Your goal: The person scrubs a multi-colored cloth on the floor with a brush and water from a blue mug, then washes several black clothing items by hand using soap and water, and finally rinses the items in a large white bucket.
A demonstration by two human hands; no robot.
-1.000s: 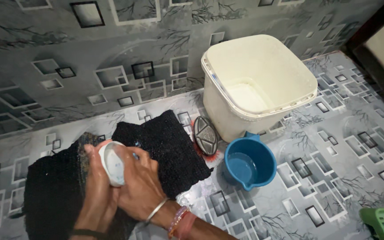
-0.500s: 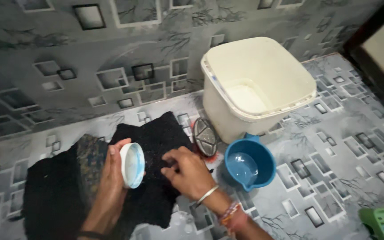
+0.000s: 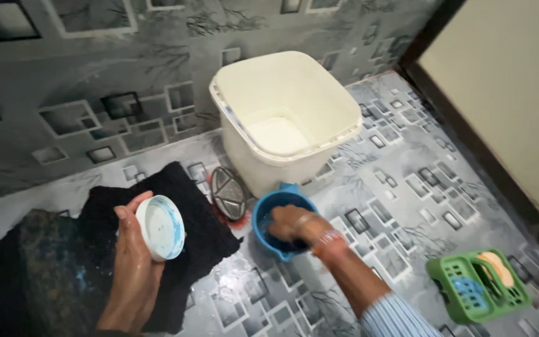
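Observation:
My left hand (image 3: 131, 268) holds a small round white container (image 3: 160, 226) tilted on its side, its pale blue inside facing right, above a wet black cloth (image 3: 176, 218) spread on the floor. My right hand (image 3: 288, 221) reaches into a blue plastic mug (image 3: 263, 219) that has water in it; the fingers are inside the mug and partly hidden. The mug stands just in front of a large white square bucket (image 3: 288, 118).
A round metal drain cover (image 3: 229, 192) lies between the cloth and the bucket. A green plastic basket (image 3: 475, 290) with soap pieces sits at the lower right. A grey patterned wall (image 3: 95, 75) rises behind, and a dark door frame (image 3: 469, 143) runs along the right.
My right hand left the black cloth and moved right into the blue mug. The view swung right, so the bucket and mug shifted left. My left hand still holds the container.

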